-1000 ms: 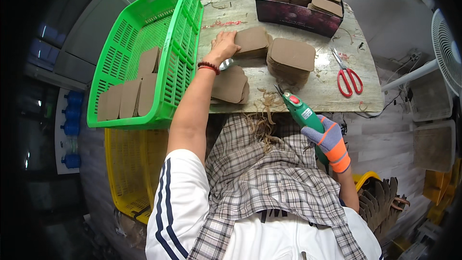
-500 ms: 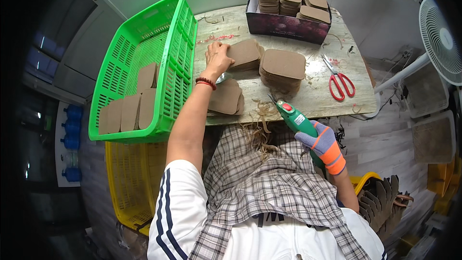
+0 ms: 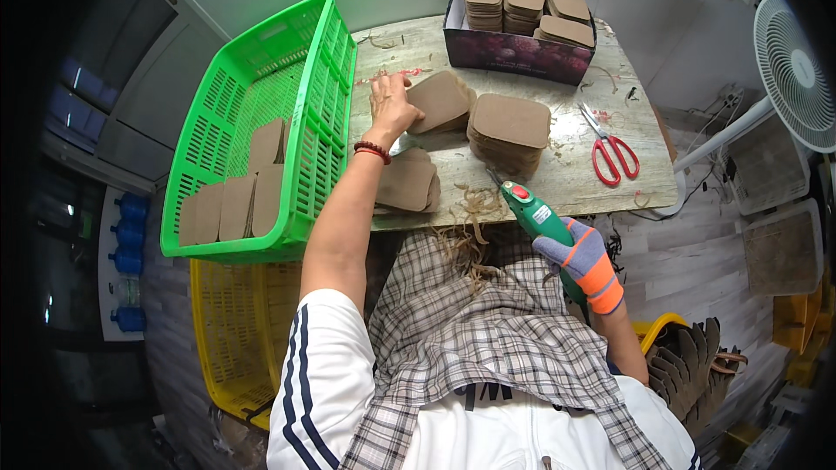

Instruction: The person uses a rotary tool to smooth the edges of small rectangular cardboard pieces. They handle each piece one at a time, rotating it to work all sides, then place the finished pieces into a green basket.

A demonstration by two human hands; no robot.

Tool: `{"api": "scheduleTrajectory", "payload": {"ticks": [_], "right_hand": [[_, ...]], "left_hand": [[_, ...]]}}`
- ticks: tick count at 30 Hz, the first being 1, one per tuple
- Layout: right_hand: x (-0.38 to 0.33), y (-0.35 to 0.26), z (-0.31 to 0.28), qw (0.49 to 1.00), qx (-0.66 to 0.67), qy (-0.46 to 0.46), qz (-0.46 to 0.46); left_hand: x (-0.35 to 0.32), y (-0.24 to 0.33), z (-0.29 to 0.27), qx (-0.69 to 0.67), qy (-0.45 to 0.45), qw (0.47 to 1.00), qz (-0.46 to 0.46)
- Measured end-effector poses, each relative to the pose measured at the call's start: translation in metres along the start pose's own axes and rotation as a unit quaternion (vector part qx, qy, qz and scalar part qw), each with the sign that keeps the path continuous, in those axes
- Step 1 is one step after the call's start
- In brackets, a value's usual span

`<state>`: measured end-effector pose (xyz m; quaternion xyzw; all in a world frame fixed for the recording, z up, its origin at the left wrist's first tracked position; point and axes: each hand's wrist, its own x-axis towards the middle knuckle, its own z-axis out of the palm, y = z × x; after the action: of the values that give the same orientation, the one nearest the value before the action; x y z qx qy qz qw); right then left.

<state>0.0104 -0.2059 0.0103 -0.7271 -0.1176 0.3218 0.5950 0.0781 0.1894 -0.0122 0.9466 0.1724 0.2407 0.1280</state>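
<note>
My left hand (image 3: pixel 394 109), bare with a red bead bracelet at the wrist, has its fingers and thumb closed around the left edge of a brown rounded-corner sheet (image 3: pixel 439 101) on top of a small pile. Some fingertips are hidden. Close by the wrist lies another loose pile of sheets (image 3: pixel 406 181). A taller, neater stack (image 3: pixel 512 119) stands to the right. In a grey and orange glove, my right hand (image 3: pixel 579 257) grips a green handheld power cutter (image 3: pixel 535 211) with a red button, its tip pointing toward the tall stack.
A green crate (image 3: pixel 300 122) holding sheets stands at the left. Behind is a dark box (image 3: pixel 521 57) packed with stacks. Red-handled scissors (image 3: pixel 614 157) lie at the table's (image 3: pixel 601 196) right. Curled offcuts (image 3: pixel 470 204) hang over the front edge. A white fan (image 3: pixel 794 74) stands far right.
The top sheet at my left hand has turned a little and separated slightly from the pile beneath. My right hand holds the cutter almost still. The view has shifted slightly.
</note>
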Motion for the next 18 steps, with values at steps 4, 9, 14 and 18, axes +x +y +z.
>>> {"api": "scheduleTrajectory", "payload": {"ticks": [4,9,14,18], "right_hand": [[0.0,-0.004,0.0,1.0,-0.008,0.003,-0.011],[0.0,-0.011,0.002,0.999,-0.02,0.028,-0.032],[-0.004,-0.019,0.007,0.996,-0.015,0.062,-0.062],[-0.009,-0.023,0.007,0.997,0.009,0.056,-0.058]], "left_hand": [[-0.009,0.008,-0.018,-0.066,-0.023,0.995,-0.068],[-0.053,0.032,-0.026,-0.654,0.026,0.735,-0.176],[-0.102,0.106,-0.033,-0.835,0.094,0.51,-0.182],[-0.12,0.132,-0.036,-0.865,0.093,0.439,-0.226]]}}
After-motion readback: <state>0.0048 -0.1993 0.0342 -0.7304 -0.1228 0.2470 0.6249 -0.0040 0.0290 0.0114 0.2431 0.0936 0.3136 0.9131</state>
